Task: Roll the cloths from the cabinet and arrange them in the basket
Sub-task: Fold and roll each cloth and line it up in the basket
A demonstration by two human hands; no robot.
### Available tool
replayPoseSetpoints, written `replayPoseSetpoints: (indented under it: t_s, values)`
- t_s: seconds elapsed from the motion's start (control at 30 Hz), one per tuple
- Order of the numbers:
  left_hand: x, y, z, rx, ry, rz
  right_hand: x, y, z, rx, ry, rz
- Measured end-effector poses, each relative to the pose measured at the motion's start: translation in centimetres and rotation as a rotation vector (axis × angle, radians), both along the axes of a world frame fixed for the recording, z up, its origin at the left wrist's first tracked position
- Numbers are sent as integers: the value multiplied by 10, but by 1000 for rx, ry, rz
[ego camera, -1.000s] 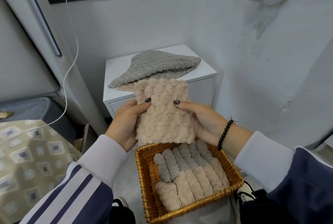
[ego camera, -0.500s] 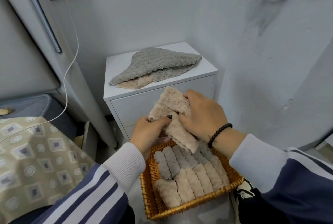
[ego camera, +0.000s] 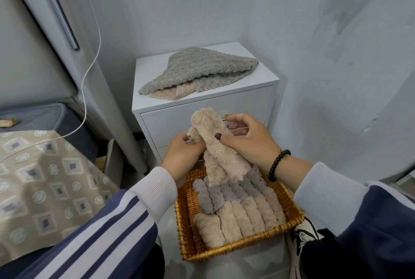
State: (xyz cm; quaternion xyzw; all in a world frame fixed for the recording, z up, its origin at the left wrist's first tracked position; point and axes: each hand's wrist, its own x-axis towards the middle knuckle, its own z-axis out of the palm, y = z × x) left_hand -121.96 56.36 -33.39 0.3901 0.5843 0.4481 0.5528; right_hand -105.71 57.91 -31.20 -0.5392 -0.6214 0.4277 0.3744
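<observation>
The left hand (ego camera: 183,153) pinches the beige cloth (ego camera: 221,155) – spread flat a second ago, now folded into a narrow strip over the basket (ego camera: 238,250) – while the right hand (ego camera: 248,141) grips it; rolling comes next, I judge.

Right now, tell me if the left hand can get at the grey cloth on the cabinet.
Probably not yet: the left hand and right hand both grip the beige cloth. Nothing stands between them and the grey cloth on the cabinet.
</observation>
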Motion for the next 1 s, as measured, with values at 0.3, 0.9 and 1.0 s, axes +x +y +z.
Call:
replayPoseSetpoints:
  t_s: [0.3,0.9,1.0]
  values:
    - [-17,-1,-51,-172,174,28,-20,-12,-64,-509,147,290]
    - [-27,1,-154,-329,312,61,-93,-47,-217,-248,-268,127]
    - [-41,10,-175,-402,325,246,-100,-59,-227,-206,-248,265]
